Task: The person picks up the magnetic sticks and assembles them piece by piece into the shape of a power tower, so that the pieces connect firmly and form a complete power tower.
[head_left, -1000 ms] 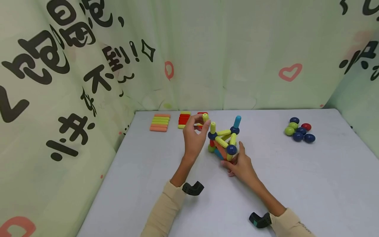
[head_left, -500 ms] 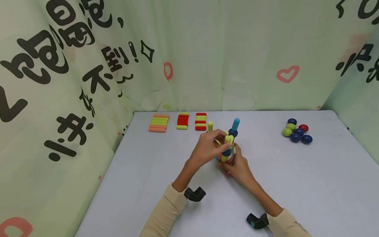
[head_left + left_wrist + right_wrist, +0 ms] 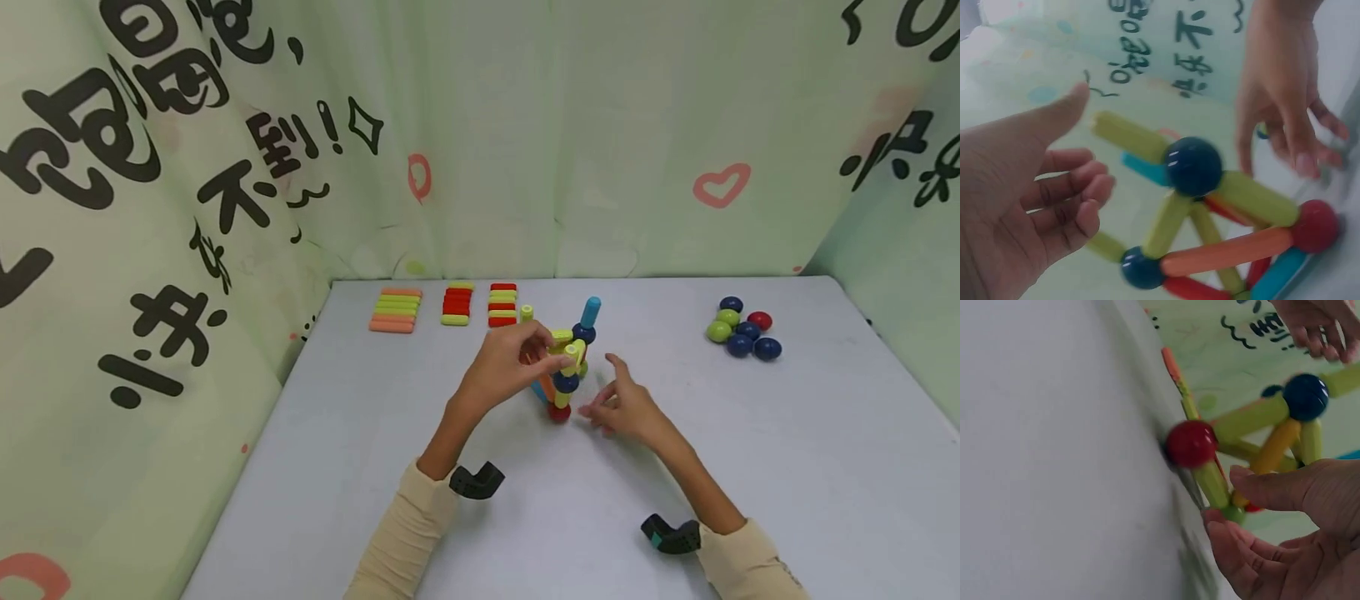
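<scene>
A structure of magnetic rods and balls stands on the table, with a dark blue ball point(image 3: 567, 382) at its near top corner and a red ball point(image 3: 559, 413) below it. Short yellow-green rods point(image 3: 1129, 136) and a light blue rod point(image 3: 591, 312) rise from its top corners. My left hand point(image 3: 510, 362) hovers at the near upright rod, thumb and fingers apart around its tip; the left wrist view shows them off the rod. My right hand point(image 3: 626, 408) is just right of the structure, fingers loosely spread and holding nothing. The left hand partly hides the structure's far side.
At the back left lie rows of orange and yellow-green rods point(image 3: 395, 311), red and yellow-green rods point(image 3: 457, 305), and another red-striped row point(image 3: 502, 306). Several blue, green and red balls point(image 3: 739, 346) sit at the back right. A printed curtain point(image 3: 555, 167) borders the table.
The left hand carried a yellow-green rod onto the near blue ball, then loosened its fingers from it. The right hand let go of the structure's lower near corner and moved right.
</scene>
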The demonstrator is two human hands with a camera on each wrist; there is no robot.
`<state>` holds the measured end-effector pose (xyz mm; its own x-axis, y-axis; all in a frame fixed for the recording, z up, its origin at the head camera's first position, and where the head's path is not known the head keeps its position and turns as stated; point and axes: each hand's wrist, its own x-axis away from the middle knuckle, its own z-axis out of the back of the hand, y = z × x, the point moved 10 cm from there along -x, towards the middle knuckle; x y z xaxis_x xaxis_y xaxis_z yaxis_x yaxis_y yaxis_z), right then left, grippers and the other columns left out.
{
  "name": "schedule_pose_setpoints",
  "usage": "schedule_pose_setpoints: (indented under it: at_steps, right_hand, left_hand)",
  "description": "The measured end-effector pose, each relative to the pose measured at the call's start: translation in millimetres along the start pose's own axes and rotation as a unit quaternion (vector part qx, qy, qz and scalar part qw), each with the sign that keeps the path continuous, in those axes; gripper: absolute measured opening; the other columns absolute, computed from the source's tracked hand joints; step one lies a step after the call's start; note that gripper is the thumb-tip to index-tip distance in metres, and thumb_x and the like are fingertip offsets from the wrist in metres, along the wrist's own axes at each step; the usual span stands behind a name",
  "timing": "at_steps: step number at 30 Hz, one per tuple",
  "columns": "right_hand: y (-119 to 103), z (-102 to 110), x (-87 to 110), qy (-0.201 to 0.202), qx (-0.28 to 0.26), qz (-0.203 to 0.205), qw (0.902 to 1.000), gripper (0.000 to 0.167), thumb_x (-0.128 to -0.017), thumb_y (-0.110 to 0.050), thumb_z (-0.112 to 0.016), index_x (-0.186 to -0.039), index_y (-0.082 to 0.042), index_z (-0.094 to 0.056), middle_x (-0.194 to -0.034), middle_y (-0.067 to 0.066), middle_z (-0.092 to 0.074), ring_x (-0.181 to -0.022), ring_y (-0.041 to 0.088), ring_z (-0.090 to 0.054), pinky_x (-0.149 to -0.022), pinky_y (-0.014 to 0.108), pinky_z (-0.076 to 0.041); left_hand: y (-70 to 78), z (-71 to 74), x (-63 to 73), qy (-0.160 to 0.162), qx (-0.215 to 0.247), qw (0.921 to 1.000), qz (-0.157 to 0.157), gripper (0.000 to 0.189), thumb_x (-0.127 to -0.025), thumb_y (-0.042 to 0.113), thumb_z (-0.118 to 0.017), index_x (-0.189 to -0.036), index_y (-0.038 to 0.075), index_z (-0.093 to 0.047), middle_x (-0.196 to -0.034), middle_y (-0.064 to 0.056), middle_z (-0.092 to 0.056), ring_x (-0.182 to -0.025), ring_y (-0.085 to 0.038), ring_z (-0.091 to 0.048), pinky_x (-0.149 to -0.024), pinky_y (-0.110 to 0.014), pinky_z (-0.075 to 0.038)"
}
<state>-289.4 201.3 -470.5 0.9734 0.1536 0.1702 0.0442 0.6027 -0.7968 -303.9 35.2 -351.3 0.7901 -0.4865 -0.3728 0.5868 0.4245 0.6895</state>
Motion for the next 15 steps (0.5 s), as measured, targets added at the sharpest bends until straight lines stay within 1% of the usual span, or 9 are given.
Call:
schedule_pose_setpoints:
  at_steps: [2,4,5,7,9,10,11,13,15]
  right_hand:
    - [6,27,-0.5,0.038,0.023,-0.008,0.999,0.078,-0.092,-0.02,-0.069,-0.149,0.003,-0.02,-0.099,0.02,-0.063,-0.072,0.019,-0.067,-0.062,0.027,-0.056]
    - [12,63,0.0,0.113,0.046,0.0,0.9925,0.063,-0.094,-0.02,-0.066,-0.142,0.005,-0.035,-0.097,0.022,-0.063,-0.073,0.023,-0.068,-0.058,0.023,-0.053]
    - [16,83,0.7,0.162,0.059,0.007,0.985,0.055,-0.094,-0.019,-0.065,-0.138,0.007,-0.042,-0.097,0.023,-0.063,-0.073,0.026,-0.068,-0.057,0.021,-0.051]
    - [26,122,5.2,0.261,0.076,0.012,0.9623,0.045,-0.095,-0.016,-0.063,-0.13,0.008,-0.051,-0.101,0.027,-0.061,-0.084,0.033,-0.066,-0.067,0.022,-0.048]
    - [42,155,11.3,0.342,0.08,-0.003,0.9362,0.039,-0.096,-0.013,-0.059,-0.128,0.009,-0.055,-0.113,0.031,-0.056,-0.102,0.042,-0.06,-0.085,0.033,-0.047]
    - [52,168,13.9,0.37,0.078,-0.019,0.9257,0.039,-0.097,-0.013,-0.056,-0.129,0.008,-0.055,-0.12,0.032,-0.052,-0.112,0.044,-0.055,-0.093,0.04,-0.045]
    - [63,179,15.8,0.388,0.073,-0.038,0.9179,0.04,-0.098,-0.013,-0.053,-0.132,0.007,-0.054,-0.128,0.032,-0.047,-0.121,0.046,-0.049,-0.101,0.047,-0.04]
    - [83,195,18.6,0.402,0.064,-0.076,0.9101,0.042,-0.099,-0.011,-0.047,-0.137,0.007,-0.05,-0.139,0.032,-0.037,-0.132,0.046,-0.038,-0.111,0.056,-0.03]
    - [101,203,18.9,0.39,0.064,-0.111,0.912,0.044,-0.1,-0.009,-0.041,-0.141,0.007,-0.044,-0.147,0.032,-0.029,-0.139,0.047,-0.032,-0.114,0.058,-0.027]
  left_hand:
    - [-7.7,16.0,1.2,0.022,-0.01,0.9996,0.017,0.029,-0.086,0.036,-0.074,-0.088,0.01,-0.063,-0.073,0.001,-0.059,-0.068,-0.009,-0.054,-0.059,-0.017,-0.046]
    - [-21.2,30.5,3.1,0.033,-0.022,0.9979,0.051,0.028,-0.089,0.035,-0.072,-0.083,0.01,-0.06,-0.067,0.0,-0.055,-0.064,-0.012,-0.051,-0.056,-0.019,-0.042]
    - [-30.0,36.1,4.6,0.035,-0.025,0.9963,0.074,0.028,-0.09,0.035,-0.07,-0.083,0.01,-0.06,-0.067,-0.001,-0.055,-0.063,-0.012,-0.052,-0.056,-0.021,-0.041]
    - [-51.1,42.4,7.4,0.033,-0.023,0.991,0.127,0.026,-0.093,0.033,-0.067,-0.09,0.008,-0.061,-0.072,-0.004,-0.059,-0.064,-0.015,-0.058,-0.057,-0.022,-0.044]
    - [-73.5,39.6,10.5,0.016,-0.007,0.9836,0.179,0.028,-0.095,0.033,-0.064,-0.105,0.007,-0.061,-0.087,-0.007,-0.065,-0.071,-0.019,-0.065,-0.062,-0.023,-0.05]
    - [-83.5,35.0,11.4,0.004,0.008,0.98,0.199,0.032,-0.096,0.033,-0.062,-0.114,0.008,-0.06,-0.097,-0.009,-0.067,-0.076,-0.021,-0.069,-0.066,-0.025,-0.054]
    - [-91.8,29.2,11.7,-0.007,0.025,0.977,0.212,0.037,-0.097,0.034,-0.06,-0.123,0.008,-0.057,-0.107,-0.011,-0.067,-0.081,-0.023,-0.07,-0.07,-0.027,-0.056]
    - [-104.0,15.3,11.6,-0.03,0.063,0.9716,0.226,0.046,-0.099,0.036,-0.057,-0.137,0.012,-0.05,-0.123,-0.013,-0.063,-0.087,-0.024,-0.071,-0.074,-0.03,-0.057]
    - [-109.8,1.6,11.0,-0.047,0.101,0.9675,0.227,0.05,-0.1,0.038,-0.054,-0.143,0.015,-0.046,-0.132,-0.014,-0.059,-0.091,-0.025,-0.072,-0.076,-0.031,-0.058]
